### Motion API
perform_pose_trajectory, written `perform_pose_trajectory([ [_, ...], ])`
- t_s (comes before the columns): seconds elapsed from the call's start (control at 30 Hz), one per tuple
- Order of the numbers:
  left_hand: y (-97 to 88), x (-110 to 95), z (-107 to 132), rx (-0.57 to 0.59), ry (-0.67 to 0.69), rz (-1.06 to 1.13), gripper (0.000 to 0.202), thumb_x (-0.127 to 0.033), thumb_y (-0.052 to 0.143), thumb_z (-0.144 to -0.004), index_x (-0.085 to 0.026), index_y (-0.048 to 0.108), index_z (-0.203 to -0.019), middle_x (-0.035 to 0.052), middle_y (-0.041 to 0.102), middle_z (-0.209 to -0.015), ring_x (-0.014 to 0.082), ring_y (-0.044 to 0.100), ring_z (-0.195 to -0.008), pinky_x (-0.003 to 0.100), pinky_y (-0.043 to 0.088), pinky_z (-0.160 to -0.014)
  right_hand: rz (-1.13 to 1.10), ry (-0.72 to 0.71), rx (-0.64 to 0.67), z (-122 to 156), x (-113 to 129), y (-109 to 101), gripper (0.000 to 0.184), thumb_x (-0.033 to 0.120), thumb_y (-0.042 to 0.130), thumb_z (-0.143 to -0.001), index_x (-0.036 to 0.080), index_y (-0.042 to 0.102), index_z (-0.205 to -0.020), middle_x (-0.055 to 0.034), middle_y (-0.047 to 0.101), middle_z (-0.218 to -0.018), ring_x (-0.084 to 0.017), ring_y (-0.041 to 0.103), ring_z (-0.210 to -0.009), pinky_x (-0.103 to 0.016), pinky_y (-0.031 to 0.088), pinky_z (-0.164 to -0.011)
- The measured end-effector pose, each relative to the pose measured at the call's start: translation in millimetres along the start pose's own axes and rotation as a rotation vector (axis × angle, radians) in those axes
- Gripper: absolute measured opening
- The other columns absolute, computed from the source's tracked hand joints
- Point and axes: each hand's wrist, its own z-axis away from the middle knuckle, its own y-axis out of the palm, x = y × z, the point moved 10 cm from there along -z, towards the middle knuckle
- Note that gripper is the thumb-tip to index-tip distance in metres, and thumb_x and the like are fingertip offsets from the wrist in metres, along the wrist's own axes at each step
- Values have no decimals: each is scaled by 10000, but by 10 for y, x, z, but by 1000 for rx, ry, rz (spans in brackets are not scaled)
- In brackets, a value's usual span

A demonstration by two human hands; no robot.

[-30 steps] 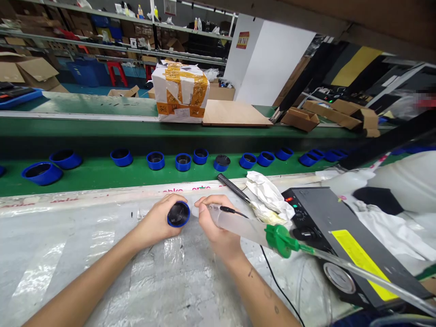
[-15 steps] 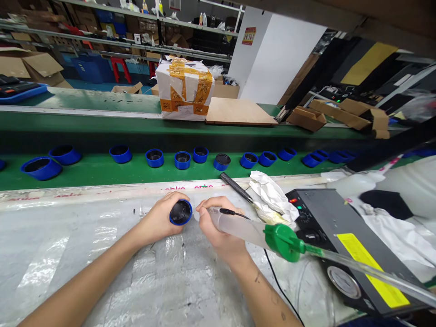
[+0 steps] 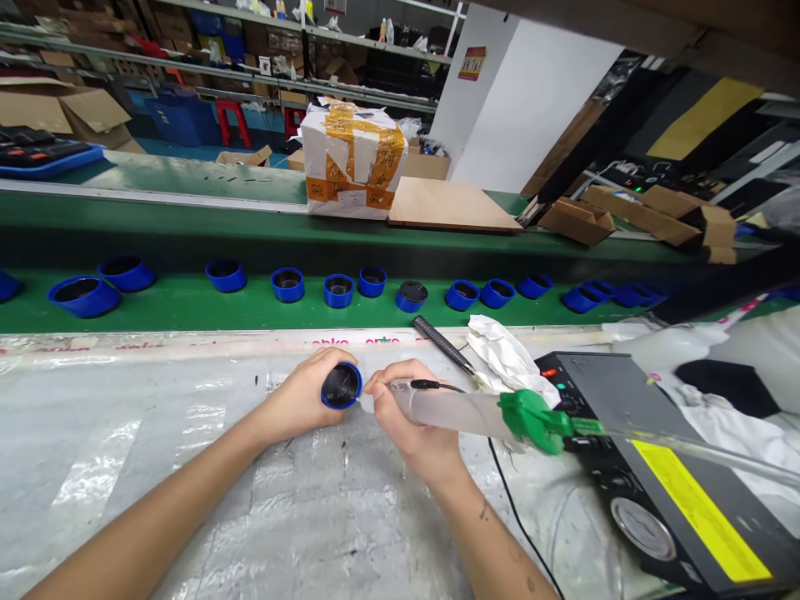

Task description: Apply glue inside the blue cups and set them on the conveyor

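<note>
My left hand (image 3: pixel 306 400) is wrapped round a small blue cap with a black inside (image 3: pixel 342 385), tilted on its side above the plastic-covered bench (image 3: pixel 187 467). My right hand (image 3: pixel 406 421) grips a translucent syringe-like dispenser (image 3: pixel 450 410) with a green fitting (image 3: pixel 531 419) at its rear, its tip pointed at the cap's opening. A clear tube (image 3: pixel 706 454) runs from the green fitting off to the right, and a thin black cable (image 3: pixel 431 385) lies along the dispenser.
A row of several blue caps (image 3: pixel 338 290) sits on the green conveyor belt (image 3: pixel 187 308) behind the bench. A black controller box with a yellow label (image 3: pixel 662 467), crumpled white cloth (image 3: pixel 506 354) and a black-handled tool (image 3: pixel 443 343) lie at right. A taped parcel (image 3: pixel 353 158) stands beyond.
Both hands have kept their grip and hardly moved. The view has shifted a little, and the dispenser now lies more level, close to the cap.
</note>
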Motion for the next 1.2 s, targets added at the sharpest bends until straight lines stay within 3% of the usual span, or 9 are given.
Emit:
perform_pose_trajectory([
  [0.23, -12, -26, -5, -5, -11, 5, 420, -79, 723, -694, -232, 593, -1062, 18, 662, -1088, 243, 654, -1021, 347, 540, -891, -46, -13, 22, 13, 49, 58, 60, 192, 668, -814, 239, 661, -776, -8, 737, -705, -207, 737, -740, -280, 536, -613],
  [0.6, -14, -59, -10, 14, -6, 18, 411, -82, 726, -697, -229, 587, -1054, 20, 658, -1083, 245, 650, -1031, 350, 531, -884, -127, -5, 19, 18, 92, 128, 69, 191, 660, -816, 230, 656, -760, 3, 741, -715, -136, 625, -534, -259, 506, -555],
  [1.2, 6, -42, 0, 37, 21, 38, 383, -86, 716, -717, -231, 596, -1050, 22, 664, -1090, 241, 652, -1041, 342, 525, -897, -121, -9, -36, 8, 109, 189, 46, 257, 668, -820, 246, 644, -782, -6, 736, -721, -210, 733, -724, -313, 553, -656],
])
